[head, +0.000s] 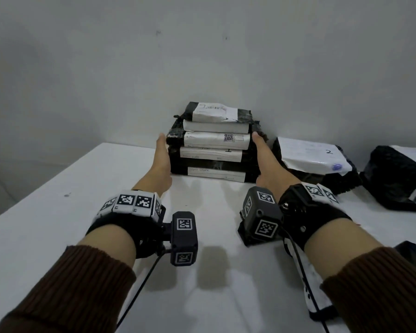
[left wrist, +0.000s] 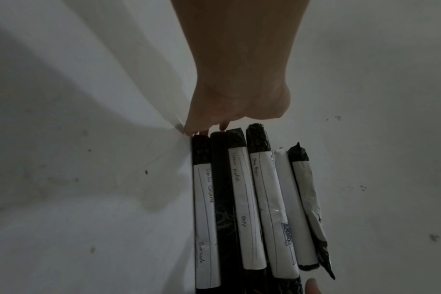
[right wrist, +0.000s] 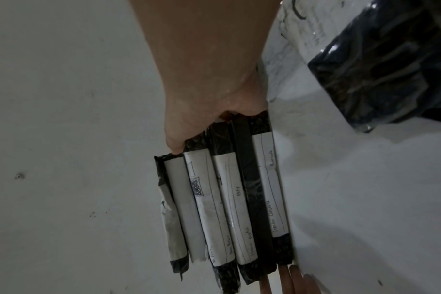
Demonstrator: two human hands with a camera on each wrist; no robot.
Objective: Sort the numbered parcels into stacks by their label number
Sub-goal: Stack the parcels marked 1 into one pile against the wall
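Note:
A stack of several black parcels with white labels stands on the white table against the back wall. My left hand lies flat with straight fingers against the stack's left side. My right hand presses flat against its right side. The left wrist view shows the left hand at the end of the stack. In the right wrist view, the right hand touches the other end of the stack. A "1" is written on one label; most numbers are hidden.
A parcel marked "2" lies just right of the stack, close to my right hand. A crumpled black parcel sits further right. Another labelled parcel lies under my right forearm. The wall is directly behind the stack.

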